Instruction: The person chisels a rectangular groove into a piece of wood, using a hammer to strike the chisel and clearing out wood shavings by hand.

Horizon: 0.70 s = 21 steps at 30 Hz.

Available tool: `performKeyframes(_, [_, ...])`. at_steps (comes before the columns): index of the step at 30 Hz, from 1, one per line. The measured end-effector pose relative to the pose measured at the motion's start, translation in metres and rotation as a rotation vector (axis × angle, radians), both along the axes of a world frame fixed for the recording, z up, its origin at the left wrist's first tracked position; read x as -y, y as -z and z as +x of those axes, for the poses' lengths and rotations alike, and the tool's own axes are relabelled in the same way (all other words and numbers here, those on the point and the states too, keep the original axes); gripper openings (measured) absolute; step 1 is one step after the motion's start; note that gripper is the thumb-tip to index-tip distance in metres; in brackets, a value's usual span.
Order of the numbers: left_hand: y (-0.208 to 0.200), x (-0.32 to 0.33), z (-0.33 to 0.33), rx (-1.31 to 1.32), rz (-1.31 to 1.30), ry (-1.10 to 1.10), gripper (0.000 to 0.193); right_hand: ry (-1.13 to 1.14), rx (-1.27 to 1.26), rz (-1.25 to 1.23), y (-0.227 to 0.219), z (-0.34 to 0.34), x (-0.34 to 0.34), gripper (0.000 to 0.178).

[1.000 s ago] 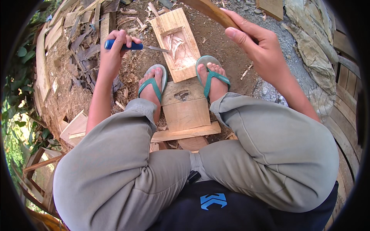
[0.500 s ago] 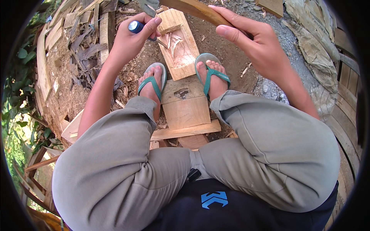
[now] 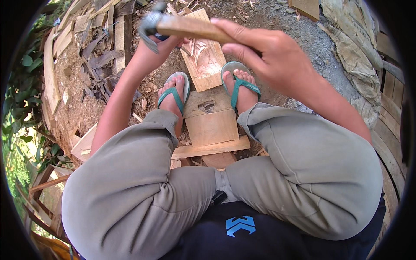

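Head view, the one feed I have. Right hand [image 3: 271, 50] is wrapped round the smooth, tan wooden handle of a claw hammer [image 3: 195, 29], thumb laid along the grip. Its grey metal head, round face up and curved claw down, blurs across the left hand [image 3: 151, 56]. The left hand is clamped on a blue-handled chisel [image 3: 185, 50], most of that handle hidden from me; I cannot tell whether hammer meets chisel. Blade points into the upper left of the recess in a pale, straight-edged wooden block [image 3: 208, 84], which lies ahead of the feet. I note thin, curled shavings [image 3: 198, 50] heaped in that rough-cut rectangular hollow.

Nearer me, a squared timber [image 3: 212, 128] with a dark, ragged knot on its top sits between rubber flip-flops [image 3: 177, 96] with teal straps. A narrow wood strip [image 3: 210, 149] crosses at its near end. Creased grey-khaki trousers [image 3: 117, 186] fill the lower part.

Surface: brown earth [image 3: 268, 19], crumbly, chip-strewn. Outdoors, I log splintered scrap boards [image 3: 121, 41] at left, green leaves [image 3: 30, 65] beyond them, a crumpled, dusty sack [image 3: 351, 78] at right, and weathered planks [image 3: 392, 104] bending along the rim.
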<state>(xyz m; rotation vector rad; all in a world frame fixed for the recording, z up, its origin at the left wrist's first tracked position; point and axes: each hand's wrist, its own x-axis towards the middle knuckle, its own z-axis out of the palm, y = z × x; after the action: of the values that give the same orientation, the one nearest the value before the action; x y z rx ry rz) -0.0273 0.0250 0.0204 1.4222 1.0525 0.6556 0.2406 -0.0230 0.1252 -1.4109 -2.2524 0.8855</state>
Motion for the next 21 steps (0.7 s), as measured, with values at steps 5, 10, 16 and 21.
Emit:
performKeyframes(5, [0.0,-0.001,-0.002,-0.058,-0.064,0.053,0.025,0.079,-0.191,0.008,0.0,-0.004,0.002,0.043])
performKeyframes(10, [0.004,0.002,-0.008,0.0,0.009,0.061,0.024,-0.001,0.053,-0.055,-0.007,0.0,0.002,0.048])
performKeyframes(16, [-0.005,0.003,-0.012,-0.187,0.084,0.138,0.015,0.015,0.069,-0.268,-0.008,-0.008,0.002,0.042])
performKeyframes(21, [0.011,-0.003,-0.036,-0.042,-0.014,0.137,0.021,0.134,-0.267,-0.35,0.006,-0.009,0.011,0.043])
